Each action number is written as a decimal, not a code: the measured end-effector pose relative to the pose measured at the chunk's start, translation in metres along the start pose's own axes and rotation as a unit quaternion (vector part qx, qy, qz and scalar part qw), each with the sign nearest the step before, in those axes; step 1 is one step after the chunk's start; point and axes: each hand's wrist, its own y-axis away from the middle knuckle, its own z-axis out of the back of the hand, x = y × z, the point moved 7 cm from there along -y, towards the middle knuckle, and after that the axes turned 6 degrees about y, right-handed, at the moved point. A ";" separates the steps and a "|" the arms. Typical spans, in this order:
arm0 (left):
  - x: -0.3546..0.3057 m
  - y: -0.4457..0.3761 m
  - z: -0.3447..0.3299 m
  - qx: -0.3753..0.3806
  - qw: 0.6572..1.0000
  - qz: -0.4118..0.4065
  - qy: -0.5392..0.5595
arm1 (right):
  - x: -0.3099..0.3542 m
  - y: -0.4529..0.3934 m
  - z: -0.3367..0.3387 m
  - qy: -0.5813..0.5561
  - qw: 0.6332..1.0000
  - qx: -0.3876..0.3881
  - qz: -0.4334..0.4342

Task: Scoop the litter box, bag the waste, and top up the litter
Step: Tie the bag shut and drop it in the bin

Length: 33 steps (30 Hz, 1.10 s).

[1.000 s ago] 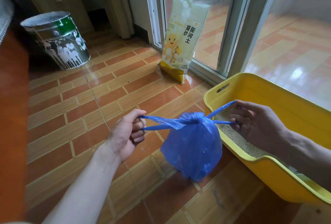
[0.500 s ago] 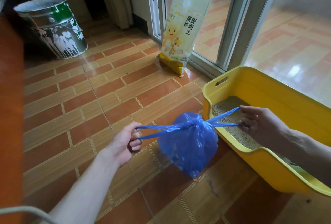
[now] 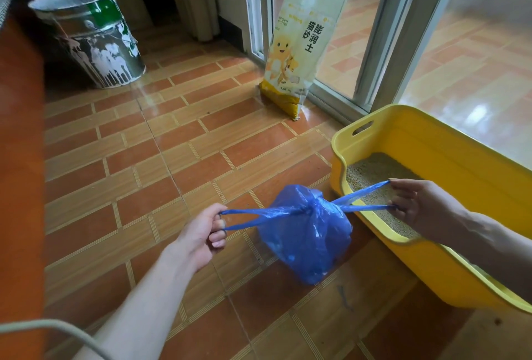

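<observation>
Grip: left hand (image 3: 201, 237) and right hand (image 3: 417, 205) each pinching one thin stretched handle loop of blue bag (image 3: 305, 233), pulled taut apart.
Between hands: crinkly plastic, knotted at top, bulging, hanging over tiled floor (image 3: 172, 158).
Under right hand: yellow litter box (image 3: 431, 140), smooth plastic, grainy beige litter inside.
Beyond: glossy litter sack (image 3: 302, 51) upright by glass door.
Far left: paint-spattered metal bucket (image 3: 92, 43).

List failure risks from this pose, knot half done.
1. Both hands, left and right, pull the thin handles of the blue bag apart; the plastic could tear.
2. The bag hangs above the floor beside the litter box; a slipped grip would likely drop the waste.
</observation>
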 end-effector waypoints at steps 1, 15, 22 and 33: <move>-0.004 -0.001 0.002 -0.008 1.000 -0.011 -0.010 | 0.001 0.002 -0.003 -0.004 1.000 0.016 -0.008; -0.109 0.092 -0.123 0.147 0.921 -0.228 -0.280 | 0.072 0.094 -0.074 0.077 0.962 0.247 0.089; -0.108 0.137 -0.169 0.235 0.861 -0.316 -0.323 | 0.082 0.116 -0.115 0.226 0.903 0.252 0.266; -0.115 0.146 -0.176 0.216 0.821 -0.364 -0.383 | 0.102 0.121 -0.140 0.282 0.791 0.142 0.524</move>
